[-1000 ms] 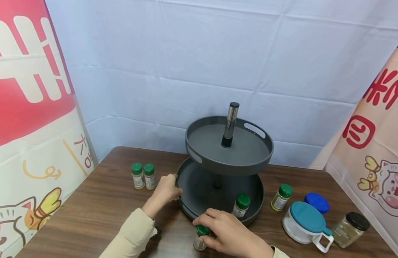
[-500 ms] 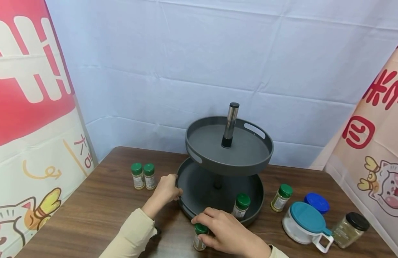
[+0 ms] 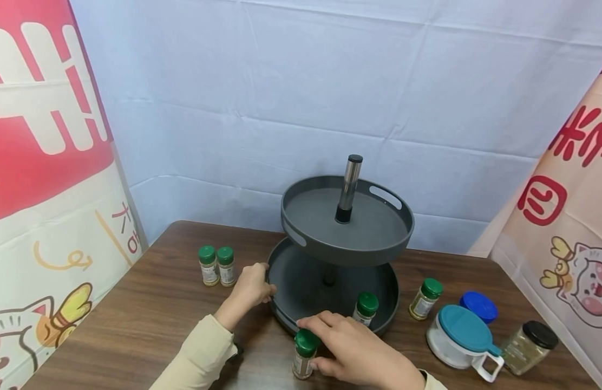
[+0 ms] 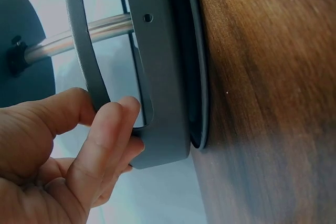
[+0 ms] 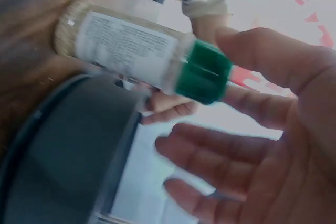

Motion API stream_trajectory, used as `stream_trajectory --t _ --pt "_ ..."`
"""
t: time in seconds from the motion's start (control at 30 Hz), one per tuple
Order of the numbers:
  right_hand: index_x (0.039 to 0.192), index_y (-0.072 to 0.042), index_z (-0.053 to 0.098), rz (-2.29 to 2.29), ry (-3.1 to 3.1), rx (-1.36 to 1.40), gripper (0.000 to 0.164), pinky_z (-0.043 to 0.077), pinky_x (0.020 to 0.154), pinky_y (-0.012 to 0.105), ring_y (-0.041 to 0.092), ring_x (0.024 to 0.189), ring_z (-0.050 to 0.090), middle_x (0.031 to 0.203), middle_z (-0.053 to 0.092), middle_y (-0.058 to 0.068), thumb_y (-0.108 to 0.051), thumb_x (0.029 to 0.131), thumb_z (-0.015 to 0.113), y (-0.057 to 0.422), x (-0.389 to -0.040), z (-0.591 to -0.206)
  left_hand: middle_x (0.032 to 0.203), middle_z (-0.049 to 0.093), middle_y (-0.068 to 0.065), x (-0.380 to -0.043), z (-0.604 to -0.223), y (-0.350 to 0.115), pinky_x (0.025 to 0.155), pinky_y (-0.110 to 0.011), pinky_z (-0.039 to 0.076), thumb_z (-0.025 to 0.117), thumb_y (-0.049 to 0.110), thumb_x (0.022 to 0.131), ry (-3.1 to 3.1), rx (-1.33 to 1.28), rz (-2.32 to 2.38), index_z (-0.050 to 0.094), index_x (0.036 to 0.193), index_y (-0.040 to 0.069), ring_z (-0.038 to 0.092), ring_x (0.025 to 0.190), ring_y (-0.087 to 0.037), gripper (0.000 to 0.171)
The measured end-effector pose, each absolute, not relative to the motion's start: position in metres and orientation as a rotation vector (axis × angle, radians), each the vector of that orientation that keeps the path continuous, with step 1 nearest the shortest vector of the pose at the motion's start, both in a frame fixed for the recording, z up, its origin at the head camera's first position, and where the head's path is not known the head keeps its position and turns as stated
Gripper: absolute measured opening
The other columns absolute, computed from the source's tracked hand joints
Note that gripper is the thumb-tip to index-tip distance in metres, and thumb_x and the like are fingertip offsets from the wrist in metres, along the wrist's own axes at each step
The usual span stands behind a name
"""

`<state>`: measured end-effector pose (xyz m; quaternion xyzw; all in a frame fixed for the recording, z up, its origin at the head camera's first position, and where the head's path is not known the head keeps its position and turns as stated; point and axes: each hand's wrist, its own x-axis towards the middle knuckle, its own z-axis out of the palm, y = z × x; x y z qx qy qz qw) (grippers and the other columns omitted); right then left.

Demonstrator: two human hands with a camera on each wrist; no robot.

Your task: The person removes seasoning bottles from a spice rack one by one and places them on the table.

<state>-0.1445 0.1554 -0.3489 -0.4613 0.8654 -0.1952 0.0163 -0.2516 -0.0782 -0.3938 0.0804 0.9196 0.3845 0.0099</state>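
Observation:
My left hand (image 3: 251,287) grips the rim of the lower tier of a dark grey two-tier tray (image 3: 347,254). In the left wrist view, the thumb and fingers pinch the rim strip (image 4: 86,40) at a handle cutout. A spice bottle (image 3: 302,360) with a green cap stands upright on the table before the tray. Right beside that cap is my right hand (image 3: 354,346), its fingers loosely spread; in the right wrist view, thumb and index lie at the cap (image 5: 205,72) without closing round it. Another green-capped bottle (image 3: 366,309) stands inside the lower tier, partly hidden by the right hand.
Two green-capped bottles (image 3: 217,266) stand on the table at left. To the right are one more green-capped bottle (image 3: 426,299), a white container with a teal lid (image 3: 464,330), a blue lid (image 3: 479,306) and a black-lidded jar (image 3: 531,346). A pale cloth hangs behind.
My right hand has shifted slightly right and loosened from the bottle, so more of its green cap shows. The left hand and the tray look unmoved.

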Motion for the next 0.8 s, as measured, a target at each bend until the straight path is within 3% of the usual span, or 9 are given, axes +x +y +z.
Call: stream_trajectory --t 0.27,0.8 --pt "0.123 -0.019 0.056 -0.522 2.760 -1.195 0.043 0.046 0.066 0.026 0.010 0.087 0.052 0.110 0.053 0.000 -0.035 0.085 0.068 0.172 -0.141 -0.330 0.054 0.056 -0.003 -0.251 -0.394 -0.078 0.045 -0.026 0.046 0.067 0.002 0.077 2.870 0.242 1.179 0.043 0.131 -0.013 0.056 0.044 -0.012 0.061" --pt "0.120 -0.017 0.058 -0.462 2.871 -1.191 0.042 0.047 0.067 0.030 0.014 0.089 0.054 0.111 0.054 0.002 -0.034 0.083 0.070 0.179 -0.144 -0.324 0.055 0.056 -0.002 -0.252 -0.395 -0.078 0.046 -0.027 0.046 0.067 0.003 0.077 2.882 0.253 1.167 0.043 0.130 -0.013 0.057 0.045 -0.012 0.060"
